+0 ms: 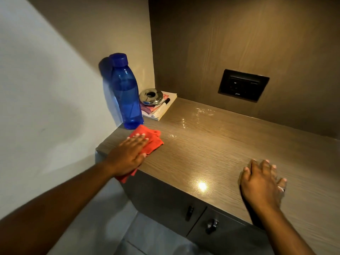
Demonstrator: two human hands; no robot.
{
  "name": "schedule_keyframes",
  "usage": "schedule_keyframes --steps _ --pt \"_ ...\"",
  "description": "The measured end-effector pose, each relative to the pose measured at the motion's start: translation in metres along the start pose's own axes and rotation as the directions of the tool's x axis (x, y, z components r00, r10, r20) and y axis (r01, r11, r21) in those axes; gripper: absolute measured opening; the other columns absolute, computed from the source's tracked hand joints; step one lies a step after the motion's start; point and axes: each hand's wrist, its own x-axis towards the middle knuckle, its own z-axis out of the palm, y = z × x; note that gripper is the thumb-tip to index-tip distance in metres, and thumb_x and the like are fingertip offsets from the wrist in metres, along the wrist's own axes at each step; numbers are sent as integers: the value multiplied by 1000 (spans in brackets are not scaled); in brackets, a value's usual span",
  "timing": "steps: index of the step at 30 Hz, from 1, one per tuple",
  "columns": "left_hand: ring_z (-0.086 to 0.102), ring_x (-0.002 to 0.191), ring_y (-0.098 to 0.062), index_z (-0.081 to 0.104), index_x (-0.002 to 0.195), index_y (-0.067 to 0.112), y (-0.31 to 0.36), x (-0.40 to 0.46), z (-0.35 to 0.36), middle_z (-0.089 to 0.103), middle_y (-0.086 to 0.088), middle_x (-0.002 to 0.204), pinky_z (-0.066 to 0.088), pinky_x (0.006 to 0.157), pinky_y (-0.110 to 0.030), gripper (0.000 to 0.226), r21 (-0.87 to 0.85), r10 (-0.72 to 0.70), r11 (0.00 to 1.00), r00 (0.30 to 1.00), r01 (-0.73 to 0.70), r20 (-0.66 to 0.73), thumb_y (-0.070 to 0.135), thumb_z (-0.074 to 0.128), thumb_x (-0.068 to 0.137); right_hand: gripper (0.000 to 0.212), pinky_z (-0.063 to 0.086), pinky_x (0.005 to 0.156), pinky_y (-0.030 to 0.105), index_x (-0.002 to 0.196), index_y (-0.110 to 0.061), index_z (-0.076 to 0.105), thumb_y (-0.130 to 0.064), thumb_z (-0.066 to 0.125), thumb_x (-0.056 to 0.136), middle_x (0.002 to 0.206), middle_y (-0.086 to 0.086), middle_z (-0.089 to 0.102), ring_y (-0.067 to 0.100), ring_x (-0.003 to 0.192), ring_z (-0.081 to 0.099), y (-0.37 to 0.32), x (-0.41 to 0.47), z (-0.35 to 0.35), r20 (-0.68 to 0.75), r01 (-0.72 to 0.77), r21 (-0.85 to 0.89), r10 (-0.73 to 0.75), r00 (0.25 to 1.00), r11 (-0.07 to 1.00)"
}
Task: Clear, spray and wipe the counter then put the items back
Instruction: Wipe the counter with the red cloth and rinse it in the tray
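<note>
A wood-grain counter (230, 144) runs from the left wall to the right edge of view. My left hand (128, 155) presses flat on a folded red cloth (152, 142) at the counter's front left corner. My right hand (261, 183) rests palm down, fingers spread, near the front edge on the right, holding nothing. A blue water bottle (127, 94) stands upright just behind the cloth by the wall. Wet droplets (200, 112) glisten on the counter further back.
In the back left corner a steel ashtray (151, 97) sits on a stack of papers with a marker (161, 105). A black socket panel (243, 85) is set in the back wall. Cabinet doors with dark handles (211, 225) hang below the counter.
</note>
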Motion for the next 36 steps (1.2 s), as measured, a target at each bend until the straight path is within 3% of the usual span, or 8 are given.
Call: schedule_keyframes --steps 11,17,20,25,31,36 --pt "21 147 -20 22 152 18 -64 -18 -13 24 -3 159 15 119 -38 70 13 -106 994 993 107 -59 52 21 91 61 13 118 61 147 -24 36 -50 15 96 159 11 29 33 148 22 -6 -1 -3 -10 -31 -37 30 999 999" --pt "12 149 -24 17 153 16 -27 -6 7 15 -5 161 4 119 -43 61 16 -332 942 936 336 -118 43 31 100 58 13 119 58 149 -16 31 -43 20 99 159 19 22 41 148 16 -32 -2 -9 36 -58 -70 60 998 996" --pt "7 149 -24 10 153 15 -2 -4 12 10 -6 162 -1 119 -44 63 -16 -386 922 915 387 -116 44 28 101 60 5 121 53 154 -17 22 -44 19 100 164 15 13 38 151 6 -46 0 -8 70 15 -30 -13 997 999" --pt "8 149 -25 9 153 15 60 5 20 12 -6 161 0 118 -43 65 -38 -298 955 945 296 -136 46 27 99 60 4 123 50 154 -18 21 -45 19 101 164 13 12 35 152 5 -58 3 -5 87 113 -20 -111 990 993" --pt "8 149 -22 10 153 17 53 1 19 13 -4 161 -2 117 -40 62 -42 -259 966 958 256 -121 46 24 100 57 3 123 49 155 -24 22 -44 21 102 165 9 13 32 152 4 -82 3 -2 155 383 -36 -373 915 923" --pt "7 149 -24 11 153 12 -16 -19 3 12 -9 162 4 121 -43 62 -90 -485 874 863 477 -142 44 23 101 58 5 123 50 155 -26 20 -47 19 101 165 8 11 31 153 4 -105 -4 6 172 484 -30 -472 864 875"
